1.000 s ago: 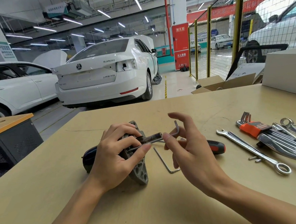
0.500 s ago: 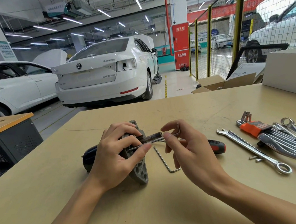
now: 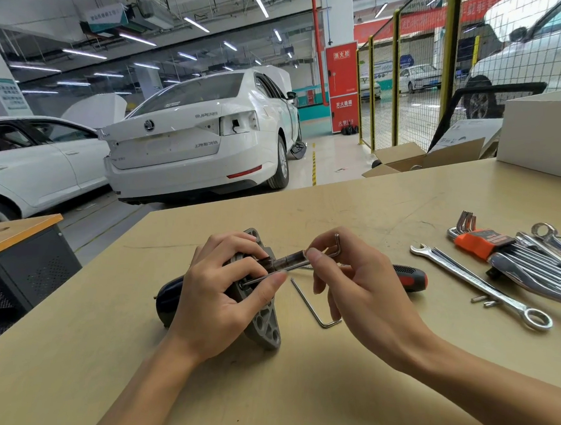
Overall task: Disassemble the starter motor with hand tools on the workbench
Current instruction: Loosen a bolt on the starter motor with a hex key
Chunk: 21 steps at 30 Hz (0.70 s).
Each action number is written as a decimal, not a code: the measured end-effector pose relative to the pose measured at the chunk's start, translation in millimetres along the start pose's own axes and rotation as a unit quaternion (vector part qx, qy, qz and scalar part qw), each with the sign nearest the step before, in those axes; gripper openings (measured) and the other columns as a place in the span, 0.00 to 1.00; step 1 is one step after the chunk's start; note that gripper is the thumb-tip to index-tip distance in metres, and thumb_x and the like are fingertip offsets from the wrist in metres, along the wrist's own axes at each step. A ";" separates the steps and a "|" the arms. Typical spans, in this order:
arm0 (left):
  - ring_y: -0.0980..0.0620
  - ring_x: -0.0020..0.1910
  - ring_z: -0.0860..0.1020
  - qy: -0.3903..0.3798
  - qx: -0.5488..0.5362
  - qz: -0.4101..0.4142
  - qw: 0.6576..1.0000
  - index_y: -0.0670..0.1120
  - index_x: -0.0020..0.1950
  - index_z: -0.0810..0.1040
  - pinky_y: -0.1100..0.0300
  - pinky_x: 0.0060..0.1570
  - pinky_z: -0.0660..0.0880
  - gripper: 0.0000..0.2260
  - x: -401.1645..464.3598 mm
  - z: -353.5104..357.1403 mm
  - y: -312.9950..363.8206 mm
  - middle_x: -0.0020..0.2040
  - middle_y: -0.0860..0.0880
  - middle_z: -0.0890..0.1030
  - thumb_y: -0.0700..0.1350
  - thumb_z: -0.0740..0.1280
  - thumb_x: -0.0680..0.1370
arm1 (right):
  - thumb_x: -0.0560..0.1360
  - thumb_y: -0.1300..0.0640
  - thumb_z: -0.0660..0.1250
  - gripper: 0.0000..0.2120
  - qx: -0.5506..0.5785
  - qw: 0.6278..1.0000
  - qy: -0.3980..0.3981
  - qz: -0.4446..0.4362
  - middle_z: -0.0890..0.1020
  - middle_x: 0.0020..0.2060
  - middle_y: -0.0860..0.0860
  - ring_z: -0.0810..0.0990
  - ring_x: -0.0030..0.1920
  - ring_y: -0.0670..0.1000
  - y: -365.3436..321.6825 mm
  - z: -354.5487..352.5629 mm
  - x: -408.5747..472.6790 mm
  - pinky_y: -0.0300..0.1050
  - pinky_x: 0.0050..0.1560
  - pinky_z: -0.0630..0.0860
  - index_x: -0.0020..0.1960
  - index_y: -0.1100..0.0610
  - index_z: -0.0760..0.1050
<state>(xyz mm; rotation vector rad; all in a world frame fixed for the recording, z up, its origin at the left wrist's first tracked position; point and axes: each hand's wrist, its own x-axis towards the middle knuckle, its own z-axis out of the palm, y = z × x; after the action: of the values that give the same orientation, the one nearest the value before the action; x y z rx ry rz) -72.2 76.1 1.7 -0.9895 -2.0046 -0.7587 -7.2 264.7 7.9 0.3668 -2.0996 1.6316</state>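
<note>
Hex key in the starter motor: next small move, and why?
Probably turn the hex key a further part-turn. The right hand pinches its bent end, its long arm runs into the starter motor, and the left hand grips the housing steady.

Starter motor (image 3: 264, 324) on workbench (image 3: 293, 395), screwdriver (image 3: 410, 278) behind, wrenches (image 3: 480, 286) far right

left hand (image 3: 220, 294): fingers curled, gripping | right hand (image 3: 357, 284): pinching

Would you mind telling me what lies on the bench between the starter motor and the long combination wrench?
In the head view, between the starter motor and the combination wrench lie a loose hex key and a red-and-black screwdriver handle, with the right hand above them.
</note>
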 end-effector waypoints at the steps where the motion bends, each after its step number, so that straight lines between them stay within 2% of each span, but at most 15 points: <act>1: 0.50 0.55 0.77 0.000 0.000 0.001 1.000 0.44 0.36 0.82 0.44 0.52 0.74 0.15 -0.1 0.0 -0.1 0.47 0.52 0.81 0.54 0.69 0.75 | 0.80 0.53 0.63 0.05 0.001 1.000 0.000 0.001 0.78 0.30 0.48 0.74 0.26 0.42 0.1 0.1 0.2 0.38 0.29 0.71 0.46 0.48 0.74; 8: 0.49 0.55 0.77 -0.002 -0.001 -0.002 1.000 0.43 0.36 0.83 0.44 0.52 0.74 0.15 0.1 -0.3 0.6 0.47 0.51 0.81 0.54 0.69 0.75 | 0.81 0.50 0.61 0.07 0.014 1.000 -0.001 0.005 0.80 0.32 0.48 0.74 0.25 0.46 -1.6 0.2 0.1 0.43 0.27 0.74 0.46 0.49 0.73; 21: 0.50 0.55 0.77 -0.003 -0.001 -0.004 1.000 0.43 0.36 0.83 0.43 0.52 0.74 0.16 0.1 -0.4 0.6 0.47 0.52 0.81 0.54 0.69 0.75 | 0.81 0.51 0.61 0.08 0.025 1.000 -0.002 -0.001 0.79 0.31 0.48 0.74 0.24 0.45 -0.7 0.1 -0.1 0.39 0.26 0.72 0.44 0.49 0.73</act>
<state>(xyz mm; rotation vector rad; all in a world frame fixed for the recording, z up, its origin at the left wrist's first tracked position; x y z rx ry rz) -71.6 76.1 2.2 -0.9868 -2.0156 -0.7639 -6.8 264.3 8.4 0.3885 -2.0638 1.6876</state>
